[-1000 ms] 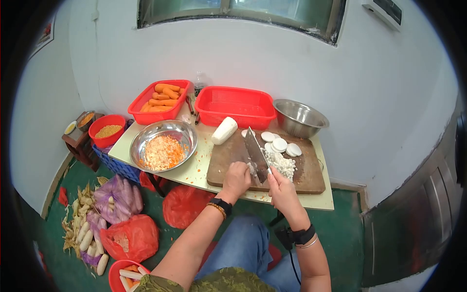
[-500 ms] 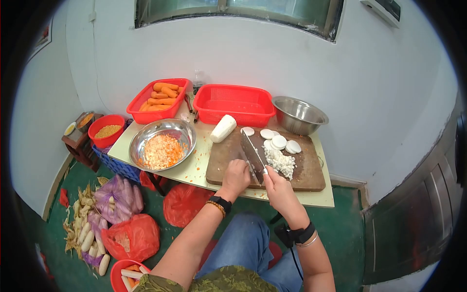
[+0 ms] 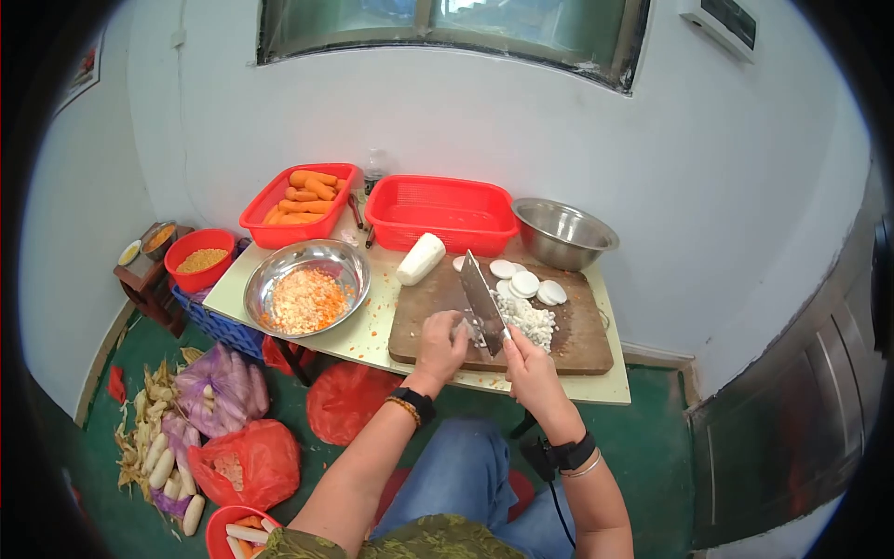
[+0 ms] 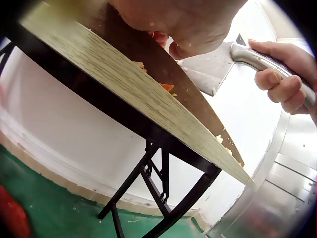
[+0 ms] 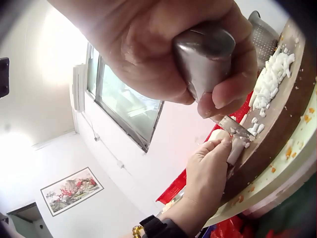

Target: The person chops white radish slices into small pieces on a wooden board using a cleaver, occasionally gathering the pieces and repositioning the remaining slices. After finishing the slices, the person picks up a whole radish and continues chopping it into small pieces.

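Observation:
My right hand (image 3: 535,373) grips the metal handle of a cleaver (image 3: 481,303), its broad blade standing on edge over the wooden cutting board (image 3: 414,326). Just left of the blade, my left hand (image 3: 441,345) holds a piece of white radish (image 5: 237,152) against the board, fingers bent over it. Diced white radish (image 3: 533,322) is heaped right of the blade. Behind it lie round radish slices (image 3: 524,282), some overlapping. A peeled length of radish (image 3: 421,260) rests at the board's back left corner.
A steel bowl of chopped orange and pale bits (image 3: 305,300) stands left of the board. Behind are a red basket of carrots (image 3: 303,197), a red basket (image 3: 442,212) and a deep steel bowl (image 3: 563,233). Bags and radishes (image 3: 172,466) lie on the floor.
The cleaver blade shifts left toward my left hand, then slightly back to the right. Both hands stay over the board's front part. The head view tilts a little.

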A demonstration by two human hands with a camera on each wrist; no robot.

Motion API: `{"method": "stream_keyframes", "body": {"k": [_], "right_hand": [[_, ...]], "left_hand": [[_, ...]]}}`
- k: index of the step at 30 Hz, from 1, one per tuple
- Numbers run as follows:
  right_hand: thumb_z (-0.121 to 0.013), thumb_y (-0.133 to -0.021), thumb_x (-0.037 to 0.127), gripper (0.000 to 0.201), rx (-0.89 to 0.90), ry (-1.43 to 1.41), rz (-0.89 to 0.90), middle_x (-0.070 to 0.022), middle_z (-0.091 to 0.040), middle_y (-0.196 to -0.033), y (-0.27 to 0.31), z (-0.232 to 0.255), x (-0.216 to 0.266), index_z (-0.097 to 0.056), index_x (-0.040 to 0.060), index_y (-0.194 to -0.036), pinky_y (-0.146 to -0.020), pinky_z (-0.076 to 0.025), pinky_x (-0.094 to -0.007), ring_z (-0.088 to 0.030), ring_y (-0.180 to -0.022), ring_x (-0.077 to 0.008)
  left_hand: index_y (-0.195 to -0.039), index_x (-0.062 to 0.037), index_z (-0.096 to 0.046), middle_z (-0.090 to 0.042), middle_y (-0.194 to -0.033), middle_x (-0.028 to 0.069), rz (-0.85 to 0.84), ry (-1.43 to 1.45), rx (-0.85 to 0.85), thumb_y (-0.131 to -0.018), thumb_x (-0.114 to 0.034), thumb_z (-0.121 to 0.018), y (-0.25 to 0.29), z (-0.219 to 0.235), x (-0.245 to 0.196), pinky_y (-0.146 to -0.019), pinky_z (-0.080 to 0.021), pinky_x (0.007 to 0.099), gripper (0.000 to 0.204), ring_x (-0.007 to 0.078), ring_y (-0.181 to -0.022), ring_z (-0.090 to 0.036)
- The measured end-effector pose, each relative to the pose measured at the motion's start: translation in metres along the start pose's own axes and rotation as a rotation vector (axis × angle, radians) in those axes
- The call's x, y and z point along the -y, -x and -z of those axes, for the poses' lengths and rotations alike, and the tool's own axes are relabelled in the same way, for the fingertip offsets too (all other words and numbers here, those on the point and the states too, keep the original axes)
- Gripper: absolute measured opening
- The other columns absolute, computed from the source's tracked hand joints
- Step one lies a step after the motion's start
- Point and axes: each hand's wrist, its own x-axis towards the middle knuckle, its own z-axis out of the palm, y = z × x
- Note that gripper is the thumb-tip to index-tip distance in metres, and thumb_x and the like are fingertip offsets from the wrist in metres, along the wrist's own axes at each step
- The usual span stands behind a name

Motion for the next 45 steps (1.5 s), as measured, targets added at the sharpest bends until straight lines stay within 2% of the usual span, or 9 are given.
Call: {"method": "stream_keyframes", "body": {"k": [6,10,15,21,24,27,38,41,45], "right_hand": [[-0.047,-0.100,0.026,0.038,0.038,0.010,0.040,-0.0324,-0.062,-0.092,0.006,-0.002,0.003,-0.054,-0.0029,-0.124,-0.075,-0.049,-0.0468,-0.061,-0.091,-0.0474],[-0.046,-0.101,0.026,0.043,0.033,0.074,0.102,-0.0030,-0.049,-0.061,0.002,-0.011,-0.018,-0.048,0.0029,-0.137,-0.045,-0.044,-0.0288,-0.048,-0.048,-0.0105],[-0.046,-0.099,0.025,0.038,0.044,0.145,0.083,-0.0325,-0.063,-0.089,0.005,-0.005,0.012,-0.053,-0.0022,-0.125,-0.075,-0.048,-0.0529,-0.061,-0.087,-0.0494],[-0.046,-0.099,0.027,0.037,0.075,0.238,0.060,-0.0323,-0.063,-0.090,-0.004,-0.019,0.006,-0.054,0.0005,-0.124,-0.075,-0.047,-0.0560,-0.059,-0.089,-0.0506],[-0.045,-0.101,0.025,0.039,-0.016,0.233,0.232,-0.0237,-0.065,-0.081,-0.017,-0.026,-0.035,-0.051,0.0005,-0.130,-0.060,-0.051,-0.0418,-0.065,-0.065,-0.0377],[-0.044,-0.101,0.028,0.041,0.138,-0.038,-0.026,-0.0082,-0.059,-0.066,-0.010,-0.003,-0.013,-0.050,0.0046,-0.135,-0.044,-0.047,-0.0306,-0.057,-0.047,-0.0186],[-0.046,-0.101,0.031,0.047,0.069,-0.055,0.020,0.0003,-0.050,-0.061,0.008,0.007,-0.002,-0.046,0.0053,-0.140,-0.039,-0.041,-0.0234,-0.047,-0.043,-0.0070],[-0.047,-0.100,0.026,0.040,0.086,-0.025,-0.050,-0.0290,-0.062,-0.077,0.012,0.006,0.006,-0.053,-0.0038,-0.127,-0.068,-0.049,-0.0427,-0.065,-0.073,-0.0391],[-0.046,-0.100,0.025,0.039,0.054,-0.014,0.059,-0.0320,-0.062,-0.083,0.009,-0.003,-0.010,-0.053,-0.0036,-0.126,-0.070,-0.049,-0.0464,-0.063,-0.082,-0.0458]], "left_hand": [[-0.090,-0.0009,-0.063,-0.063,-0.088,0.0165,-0.024,-0.042,0.100,-0.076,-0.005,-0.067,0.007,0.004,0.008,-0.076,-0.048,0.0409,0.015,0.0347,-0.084,-0.060],[-0.084,-0.0012,-0.063,-0.063,-0.082,0.0155,-0.056,-0.035,0.090,-0.075,-0.003,-0.067,0.006,0.003,0.010,-0.073,-0.048,0.0407,0.010,0.0348,-0.080,-0.060],[-0.080,-0.0012,-0.062,-0.062,-0.078,0.0161,-0.067,-0.026,0.091,-0.074,-0.002,-0.064,0.006,0.001,0.010,-0.073,-0.047,0.0434,0.006,0.0360,-0.078,-0.059],[-0.078,-0.0016,-0.061,-0.062,-0.078,0.0162,-0.079,-0.035,0.105,-0.074,-0.002,-0.063,0.004,0.002,0.008,-0.073,-0.047,0.0441,0.004,0.0369,-0.078,-0.058],[-0.082,-0.0013,-0.062,-0.063,-0.079,0.0159,-0.083,-0.053,0.096,-0.076,-0.002,-0.065,0.009,0.001,0.011,-0.073,-0.047,0.0433,0.007,0.0359,-0.078,-0.059],[-0.083,-0.0015,-0.061,-0.063,-0.080,0.0159,-0.079,-0.035,0.107,-0.076,-0.003,-0.064,0.005,0.003,0.007,-0.074,-0.047,0.0434,0.008,0.0361,-0.080,-0.060],[-0.083,-0.0022,-0.059,-0.061,-0.081,0.0153,-0.083,-0.059,0.081,-0.074,-0.003,-0.067,0.007,0.005,0.005,-0.070,-0.047,0.0417,0.012,0.0343,-0.076,-0.059],[-0.082,-0.0026,-0.059,-0.061,-0.079,0.0149,-0.081,-0.041,0.066,-0.074,-0.003,-0.067,0.008,0.003,0.008,-0.069,-0.047,0.0421,0.011,0.0345,-0.076,-0.059],[-0.080,-0.0028,-0.058,-0.061,-0.077,0.0144,-0.080,-0.047,0.067,-0.075,-0.002,-0.066,0.008,0.002,0.009,-0.069,-0.047,0.0424,0.009,0.0347,-0.075,-0.059]]}}
